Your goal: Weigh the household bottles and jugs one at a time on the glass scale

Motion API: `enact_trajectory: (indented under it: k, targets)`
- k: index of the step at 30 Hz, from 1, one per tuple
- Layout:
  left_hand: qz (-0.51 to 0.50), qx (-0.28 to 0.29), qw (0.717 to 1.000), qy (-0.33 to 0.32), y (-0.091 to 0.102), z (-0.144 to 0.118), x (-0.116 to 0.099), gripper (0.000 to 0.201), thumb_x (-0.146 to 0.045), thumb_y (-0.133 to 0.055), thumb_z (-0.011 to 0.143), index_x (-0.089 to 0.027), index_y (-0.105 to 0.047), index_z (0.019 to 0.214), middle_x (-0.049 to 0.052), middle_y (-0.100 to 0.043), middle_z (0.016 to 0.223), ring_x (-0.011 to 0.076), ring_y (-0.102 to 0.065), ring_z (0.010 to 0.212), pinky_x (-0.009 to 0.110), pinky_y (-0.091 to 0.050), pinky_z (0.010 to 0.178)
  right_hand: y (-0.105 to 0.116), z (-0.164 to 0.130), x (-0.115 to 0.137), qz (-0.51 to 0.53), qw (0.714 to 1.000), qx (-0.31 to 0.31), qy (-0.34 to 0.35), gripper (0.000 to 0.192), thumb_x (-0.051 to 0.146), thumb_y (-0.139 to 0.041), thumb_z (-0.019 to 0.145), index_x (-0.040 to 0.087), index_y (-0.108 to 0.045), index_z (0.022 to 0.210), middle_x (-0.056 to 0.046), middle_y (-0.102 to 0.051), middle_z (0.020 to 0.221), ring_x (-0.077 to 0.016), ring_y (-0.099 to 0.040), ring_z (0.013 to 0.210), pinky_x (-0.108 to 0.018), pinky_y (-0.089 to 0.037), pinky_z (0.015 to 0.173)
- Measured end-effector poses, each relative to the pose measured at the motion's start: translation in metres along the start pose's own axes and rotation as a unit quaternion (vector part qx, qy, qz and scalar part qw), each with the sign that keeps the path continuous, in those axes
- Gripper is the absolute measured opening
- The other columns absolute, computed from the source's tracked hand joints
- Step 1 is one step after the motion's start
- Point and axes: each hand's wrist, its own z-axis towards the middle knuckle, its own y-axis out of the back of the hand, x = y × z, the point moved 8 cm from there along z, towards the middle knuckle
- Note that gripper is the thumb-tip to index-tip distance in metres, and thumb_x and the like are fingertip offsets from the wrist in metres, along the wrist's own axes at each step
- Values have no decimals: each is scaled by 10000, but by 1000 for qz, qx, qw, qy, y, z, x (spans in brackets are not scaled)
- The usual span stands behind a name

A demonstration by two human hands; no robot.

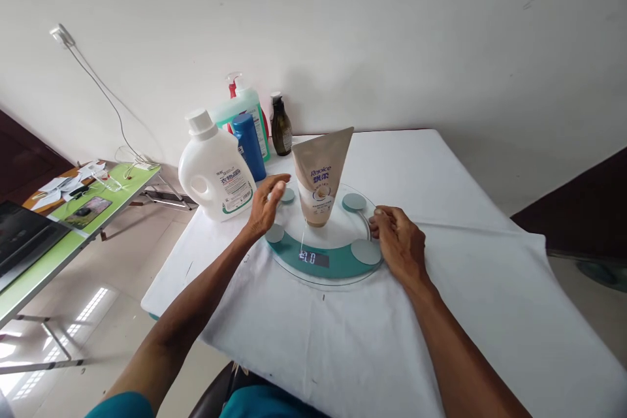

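A round glass bathroom scale point(337, 271) with a green band lies on the white-covered table, its display lit. Upright on the scale's glass stands a beige Rejoice tube point(321, 173), cap down. My left hand point(266, 208) is over the scale's left edge, thumb and fingers apart, with nothing in them and the tube a little to their right. At the right rim of the scale, my right hand point(400, 241) has its fingers curled against the edge. Its fingertips are partly hidden.
Left of the scale stand a white detergent jug point(210, 170), a blue bottle point(249, 147), a green pump bottle point(259, 114) and a dark brown bottle point(281, 127). The white cloth point(470, 261) covers the table. A green table point(112, 192) with papers is at far left.
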Motion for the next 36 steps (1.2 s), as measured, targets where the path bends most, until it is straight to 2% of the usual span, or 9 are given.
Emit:
enact_trajectory:
  k: [2,4,7,10,19,36]
  targets:
    - [7,-65,997,40,20,-6,26,791,-844,-404,1006,-178,-807,1146,185,-797,1266,344,-732,1231,512,-555,1086,0,0,0,-8,1000,1,-5,467,651,-528,897,233,-666,1055,-87,-794,871,-258,-736,733,-395,-595,764]
    - [3,-96,993,74,29,-12,50,814,-858,-386,999,-173,-800,1147,195,-800,1250,342,-742,1213,518,-566,1074,0,0,0,-18,1000,2,-8,466,650,-518,898,238,-663,1059,-79,-789,858,-258,-735,727,-400,-590,772]
    - [-19,-103,989,107,29,-21,76,832,-877,-403,981,-166,-792,1168,208,-789,1276,336,-738,1235,523,-563,1105,1,0,-1,-29,999,2,-16,455,640,-515,898,243,-665,1064,-71,-785,849,-255,-729,709,-404,-587,771]
    - [-49,-94,985,134,22,-24,90,846,-888,-404,973,-161,-787,1178,217,-771,1321,340,-725,1281,526,-549,1146,1,1,0,-32,999,0,-19,437,629,-529,897,247,-669,1057,-71,-791,874,-246,-725,711,-396,-595,774]
    - [-84,-88,980,157,18,-23,99,832,-893,-409,970,-169,-767,1168,215,-758,1343,381,-713,1301,588,-581,1098,3,1,-1,-42,999,-7,-34,438,648,-538,901,258,-673,1046,-60,-782,885,-238,-712,696,-394,-610,762]
    - [-67,-82,982,155,20,-22,98,834,-904,-411,962,-174,-761,1163,220,-754,1340,379,-717,1282,552,-624,1003,3,0,5,-37,998,-1,-46,432,607,-525,887,240,-673,1060,-73,-779,866,-252,-735,741,-374,-611,757]
